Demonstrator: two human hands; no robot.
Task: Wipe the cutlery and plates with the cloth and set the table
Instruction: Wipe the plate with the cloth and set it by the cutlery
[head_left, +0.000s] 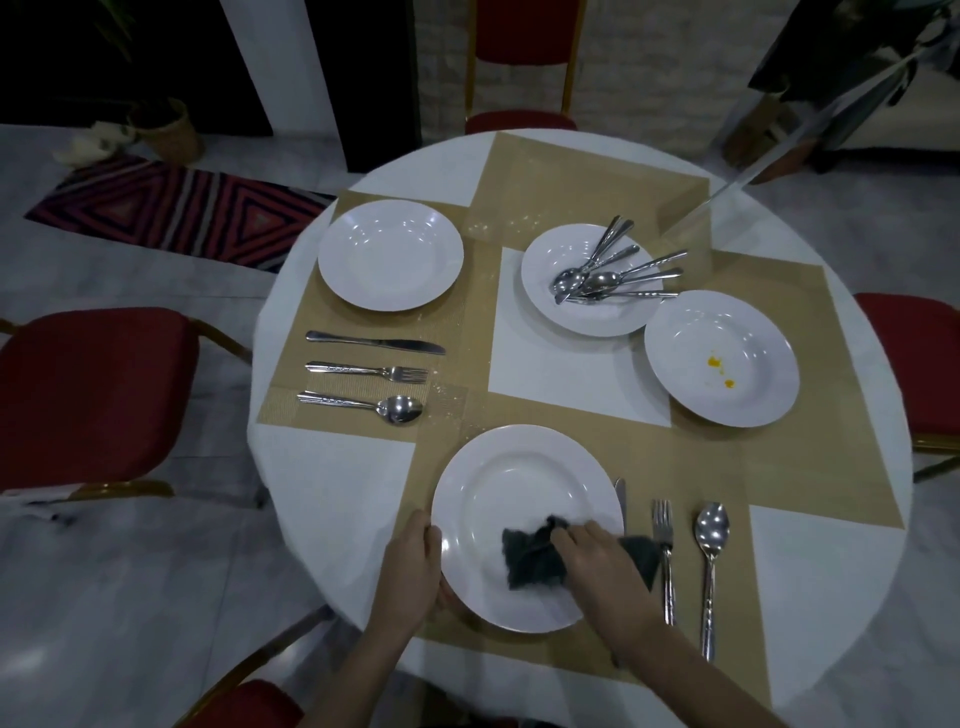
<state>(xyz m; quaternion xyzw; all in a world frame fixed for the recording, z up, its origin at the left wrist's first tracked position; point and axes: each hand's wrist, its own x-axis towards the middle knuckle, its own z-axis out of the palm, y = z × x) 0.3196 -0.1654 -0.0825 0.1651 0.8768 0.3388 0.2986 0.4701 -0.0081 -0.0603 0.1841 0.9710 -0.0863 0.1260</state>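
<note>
Right, the near plate (524, 499) sits at the table's (322, 499) front edge, and the right hand (597, 564) presses the dark cloth (530, 558) onto it, fingers curled over the cloth's right part, cloth bunched just beyond the fingertips. The left hand (410, 564) steadies the plate's left rim, fingers apparently tucked under it, hard to see. Right of that plate lie a fork (665, 561) and spoon (710, 566).
</note>
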